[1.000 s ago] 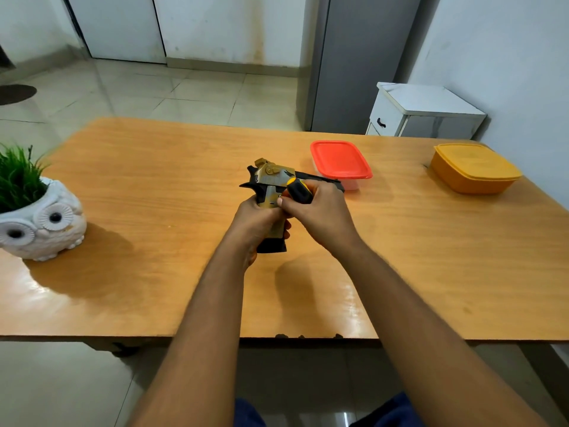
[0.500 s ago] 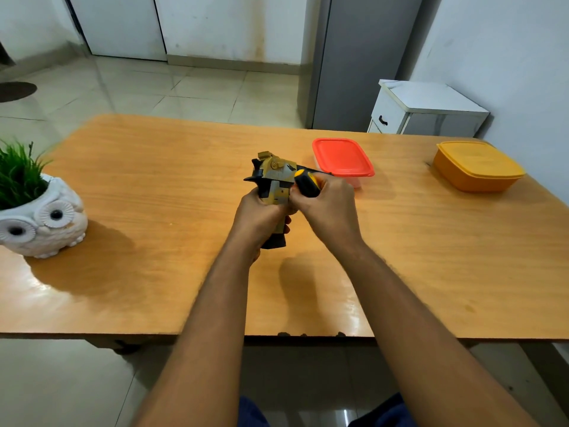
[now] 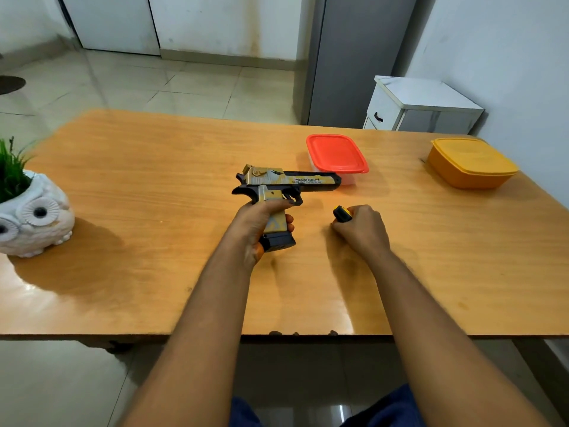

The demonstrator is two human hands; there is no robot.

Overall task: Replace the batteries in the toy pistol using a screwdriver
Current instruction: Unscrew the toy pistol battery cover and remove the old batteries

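Observation:
The toy pistol (image 3: 286,180) is black and gold, its barrel pointing right over the middle of the wooden table (image 3: 154,186). My left hand (image 3: 258,226) grips its handle, with the black magazine base showing below my fingers. To the right, my right hand (image 3: 361,229) is curled round the screwdriver (image 3: 342,214). Only the black and yellow end of its handle shows; the shaft and tip are hidden in my fist. That hand sits low on the table, apart from the pistol.
A red-lidded container (image 3: 337,155) sits just behind the pistol's muzzle. An orange lidded box (image 3: 471,163) stands at the far right. A white owl planter (image 3: 30,211) with green grass is at the left edge. A white cabinet (image 3: 421,106) stands beyond the table.
My right hand has pulled the screwdriver away from the pistol and dropped to the table on the right. The pistol, earlier partly covered by both hands, now shows its whole side.

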